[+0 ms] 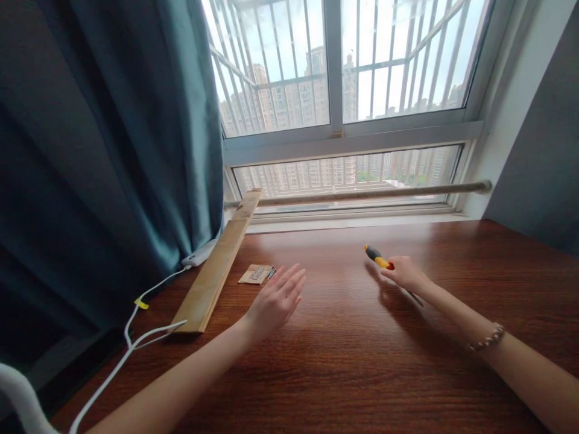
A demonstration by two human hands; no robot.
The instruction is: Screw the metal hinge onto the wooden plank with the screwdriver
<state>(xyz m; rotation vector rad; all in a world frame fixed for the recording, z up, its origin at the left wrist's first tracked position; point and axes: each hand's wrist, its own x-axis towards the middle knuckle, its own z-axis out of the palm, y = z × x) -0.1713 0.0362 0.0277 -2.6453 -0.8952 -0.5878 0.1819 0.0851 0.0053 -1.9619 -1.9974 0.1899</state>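
Note:
In my right hand (404, 273) is a screwdriver (373, 253) with a black and yellow handle. My fingers close round the front of the handle, and its metal shaft points back toward me under the hand. Over the table, left of centre, my left hand (277, 296) holds nothing, its fingers stretched out. Just beyond those fingers lies a small brown paper packet (256, 274) with printing on it. A few small metal pieces (271, 272), perhaps screws, show at the packet's right edge; they are too small to make out.
A long wooden board (212, 280) lies along the left, its far end near the window sill. Beside it are a white power strip (199, 254) and white cables (131, 346). Blue curtains (149, 120) hang at the left. The brown wood-grain table (344, 361) reaches the window.

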